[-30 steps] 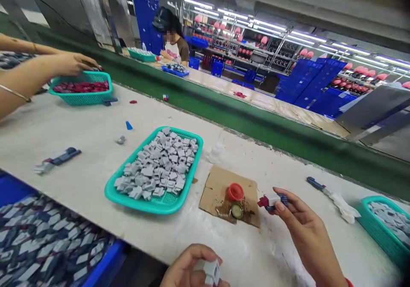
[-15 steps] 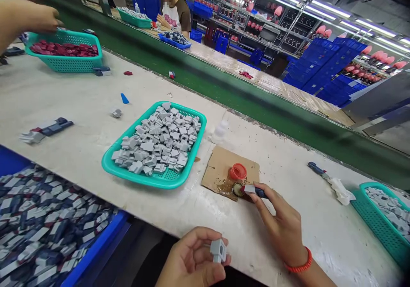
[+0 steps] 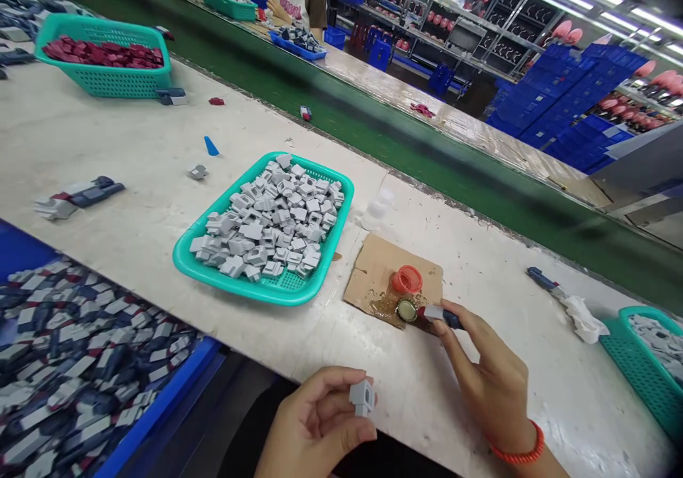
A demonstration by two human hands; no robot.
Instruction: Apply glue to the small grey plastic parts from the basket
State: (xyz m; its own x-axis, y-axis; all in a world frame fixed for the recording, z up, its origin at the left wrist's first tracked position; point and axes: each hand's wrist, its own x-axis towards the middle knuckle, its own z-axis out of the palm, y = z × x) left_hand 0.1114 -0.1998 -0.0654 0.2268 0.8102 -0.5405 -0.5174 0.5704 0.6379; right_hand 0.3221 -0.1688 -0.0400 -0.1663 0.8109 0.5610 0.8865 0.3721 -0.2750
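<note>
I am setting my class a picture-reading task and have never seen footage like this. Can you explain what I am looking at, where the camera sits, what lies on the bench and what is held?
There is no machine: a person works with two bare hands. The one camera is worn on the head and looks down at a white bench. The left hand holds a small grey part. The right hand, with a red wristband, holds a small assembled piece with its tip at a metal cap on a piece of cardboard, beside a red cap. A teal basket holds more grey parts. A blue bin below holds finished pieces. Another person sits across the green belt.
</note>
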